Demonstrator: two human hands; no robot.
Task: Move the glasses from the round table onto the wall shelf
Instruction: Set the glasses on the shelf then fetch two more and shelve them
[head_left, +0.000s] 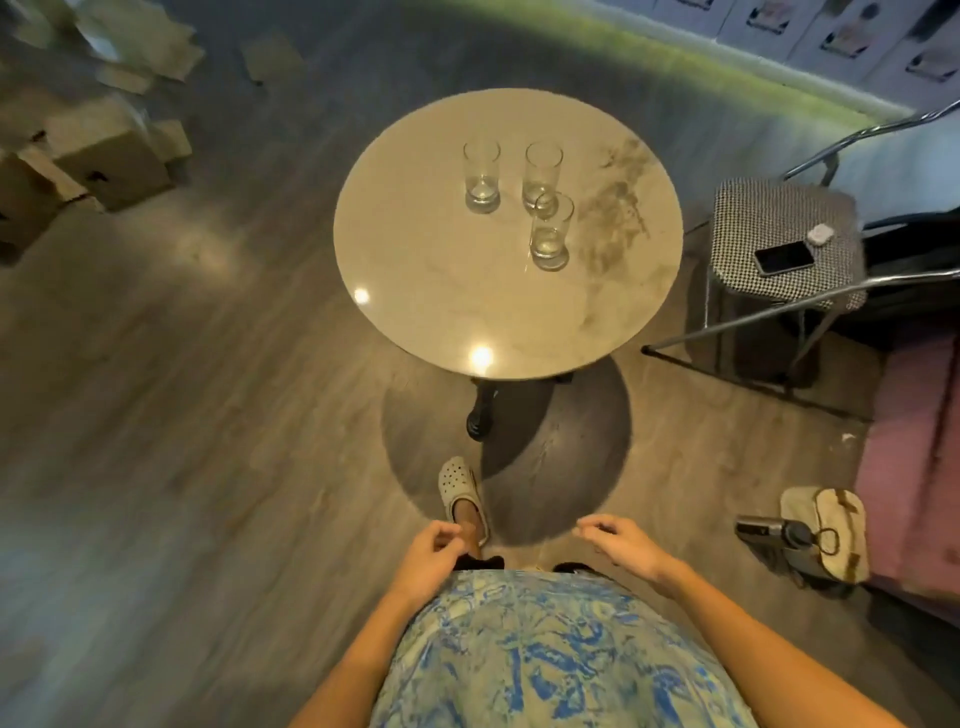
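Note:
Three clear glasses stand upright on the round marble table (441, 291). One glass (482, 176) is at the far left, a second glass (543, 174) is beside it on the right, and a third glass (550, 231) stands nearer to me, overlapping the second in view. My left hand (428, 556) and my right hand (623, 543) hang low in front of my body, well short of the table. Both hold nothing, with fingers loosely curled and apart. No wall shelf is in view.
A checkered stool (779, 234) with a phone (783, 258) and a small white case stands right of the table. A metal chair frame, a pink sofa (914, 467) and a bag (826, 535) lie at the right. Cardboard boxes (104, 150) sit far left. My foot is near the table base.

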